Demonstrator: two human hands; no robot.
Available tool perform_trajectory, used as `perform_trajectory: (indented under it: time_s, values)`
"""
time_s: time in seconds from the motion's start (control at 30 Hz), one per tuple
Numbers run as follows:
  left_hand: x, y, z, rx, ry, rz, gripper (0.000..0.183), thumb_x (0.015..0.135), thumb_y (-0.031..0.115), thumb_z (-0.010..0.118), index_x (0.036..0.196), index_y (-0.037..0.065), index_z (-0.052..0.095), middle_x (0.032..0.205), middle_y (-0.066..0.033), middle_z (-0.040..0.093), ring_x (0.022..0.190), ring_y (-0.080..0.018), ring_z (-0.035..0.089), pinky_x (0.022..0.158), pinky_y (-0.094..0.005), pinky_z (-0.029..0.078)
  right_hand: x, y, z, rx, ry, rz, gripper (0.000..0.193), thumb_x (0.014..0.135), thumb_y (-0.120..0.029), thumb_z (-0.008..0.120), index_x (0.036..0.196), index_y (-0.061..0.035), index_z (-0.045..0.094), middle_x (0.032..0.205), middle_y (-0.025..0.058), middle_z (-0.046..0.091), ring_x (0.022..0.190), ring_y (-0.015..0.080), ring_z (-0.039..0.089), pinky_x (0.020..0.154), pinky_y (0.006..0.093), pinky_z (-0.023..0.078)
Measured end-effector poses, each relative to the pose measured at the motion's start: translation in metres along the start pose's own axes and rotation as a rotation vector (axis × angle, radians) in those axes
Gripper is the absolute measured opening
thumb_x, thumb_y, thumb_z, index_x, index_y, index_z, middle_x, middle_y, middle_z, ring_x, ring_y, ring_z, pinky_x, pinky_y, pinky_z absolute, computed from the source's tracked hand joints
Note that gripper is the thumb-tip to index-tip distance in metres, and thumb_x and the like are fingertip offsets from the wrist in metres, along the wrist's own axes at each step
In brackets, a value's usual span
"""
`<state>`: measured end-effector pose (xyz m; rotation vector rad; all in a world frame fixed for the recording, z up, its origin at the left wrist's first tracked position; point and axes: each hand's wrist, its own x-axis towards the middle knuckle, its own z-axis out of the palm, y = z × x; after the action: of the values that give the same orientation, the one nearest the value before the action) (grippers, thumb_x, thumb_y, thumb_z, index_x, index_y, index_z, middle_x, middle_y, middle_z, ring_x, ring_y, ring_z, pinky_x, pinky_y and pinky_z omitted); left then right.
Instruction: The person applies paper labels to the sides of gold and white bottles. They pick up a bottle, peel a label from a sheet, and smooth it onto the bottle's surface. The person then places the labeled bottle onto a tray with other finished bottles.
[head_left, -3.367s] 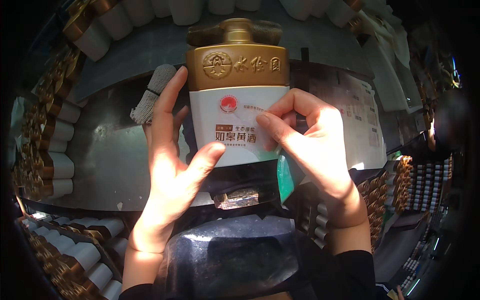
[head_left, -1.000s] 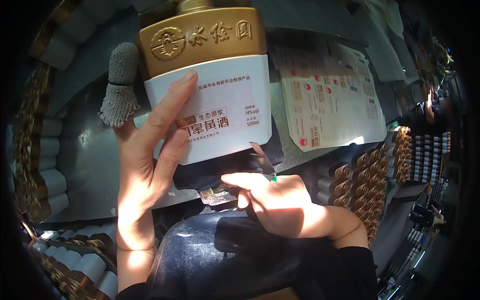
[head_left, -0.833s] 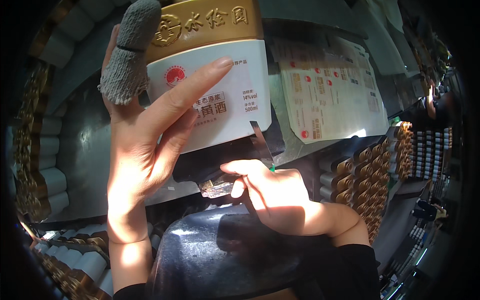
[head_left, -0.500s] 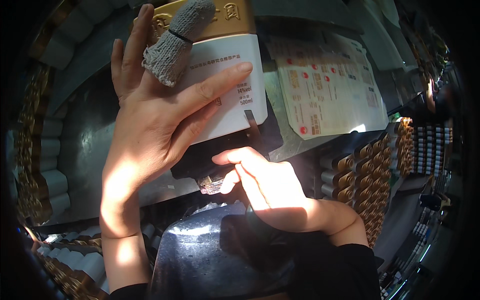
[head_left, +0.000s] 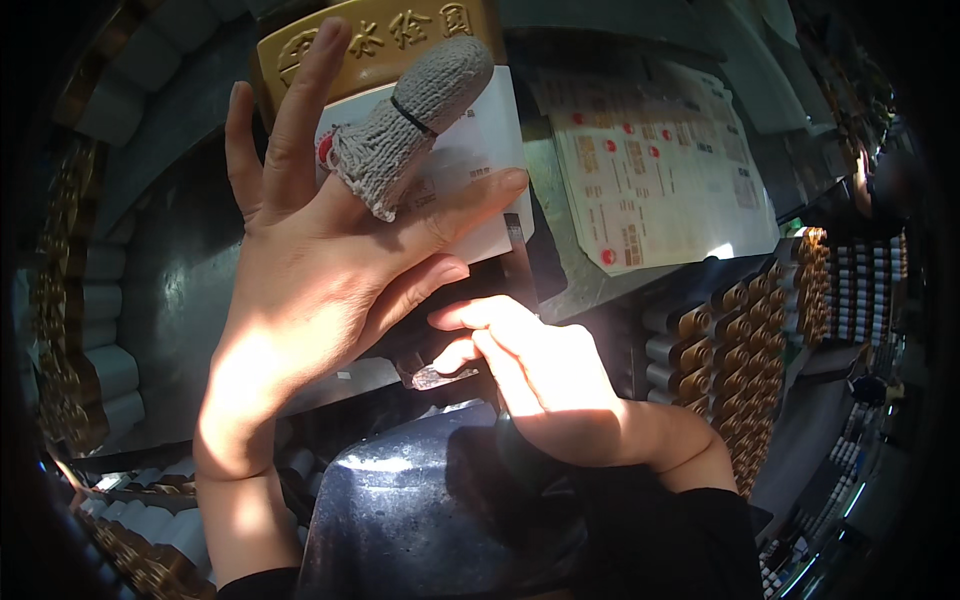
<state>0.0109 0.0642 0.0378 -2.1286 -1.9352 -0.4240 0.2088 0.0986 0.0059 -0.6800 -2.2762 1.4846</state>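
Your left hand (head_left: 305,270): back up, fingers spread wide, middle one wearing a grey knit cover (head_left: 415,125) | white-and-gold bottle (head_left: 492,140): face up beneath that hand, contact unclear | your right hand (head_left: 548,365): near the bottle's lower edge, fingers curled; whether they grip the thin strip (head_left: 516,250) beyond cannot be told

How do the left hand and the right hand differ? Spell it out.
The left hand is spread over the bottle; the right hand is curled, lower in the picture. The left hand wears a grey knit finger cover; the right hand shows none. Bright light covers most of the right hand, while most of the left hand is shaded. Both arms come from black sleeves.
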Motion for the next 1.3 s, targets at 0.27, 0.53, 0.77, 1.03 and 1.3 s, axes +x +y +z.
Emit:
perform_trajectory:
  time_s: [0.27, 0.53, 0.77, 1.03, 1.3]
  values:
    - [-0.006, -0.013, 0.008, -0.071, 0.119, 0.005, 0.036, 0.089, 0.036, 0.060, 0.123, 0.033, 0.067, 0.153, -0.0118, 0.037, 0.147, -0.0369, 0.012, 0.119, -0.0482, 0.005, 0.000, -0.001, 0.000, -0.065, -0.078, 0.026, 0.026, 0.096, 0.003, 0.047, 0.119, -0.0013, 0.056, 0.099, 0.0120, 0.068, 0.087, 0.0186, 0.071, 0.072, 0.0276, 0.056]
    - [-0.010, -0.007, 0.001, -0.143, 0.052, -0.105, 0.049, 0.084, 0.009, 0.061, 0.129, 0.026, 0.064, 0.153, -0.0142, 0.034, 0.146, -0.0366, 0.015, 0.118, -0.0451, 0.009, 0.005, -0.002, 0.002, -0.089, -0.058, -0.029, 0.022, 0.095, 0.006, 0.046, 0.116, 0.0072, 0.055, 0.099, 0.0137, 0.067, 0.085, 0.0175, 0.071, 0.073, 0.0250, 0.057]
    - [-0.003, -0.001, 0.001, -0.115, 0.088, -0.034, 0.052, 0.079, 0.002, 0.067, 0.121, 0.033, 0.069, 0.153, -0.0078, 0.036, 0.146, -0.0348, 0.017, 0.119, -0.0468, 0.010, 0.004, -0.003, -0.001, 0.091, -0.097, 0.018, 0.023, 0.099, 0.001, 0.041, 0.116, 0.0057, 0.055, 0.094, 0.0134, 0.069, 0.083, 0.0177, 0.071, 0.076, 0.0262, 0.057]
    - [0.002, -0.021, 0.024, 0.067, 0.215, 0.191, 0.039, 0.085, 0.026, 0.067, 0.120, 0.043, 0.066, 0.152, -0.0010, 0.040, 0.148, -0.0349, 0.013, 0.119, -0.0506, -0.001, 0.004, 0.001, 0.005, 0.084, 0.041, -0.084, 0.024, 0.100, -0.001, 0.040, 0.116, 0.0030, 0.057, 0.090, 0.0108, 0.070, 0.080, 0.0151, 0.070, 0.073, 0.0246, 0.055]
    - [0.003, -0.024, 0.024, 0.169, 0.202, 0.242, 0.038, 0.085, 0.029, 0.066, 0.120, 0.045, 0.065, 0.153, -0.0006, 0.039, 0.148, -0.0356, 0.011, 0.119, -0.0523, -0.001, 0.007, -0.006, 0.000, 0.165, -0.028, 0.076, 0.027, 0.101, -0.005, 0.039, 0.120, 0.0013, 0.057, 0.091, 0.0103, 0.071, 0.079, 0.0142, 0.069, 0.064, 0.0230, 0.051]
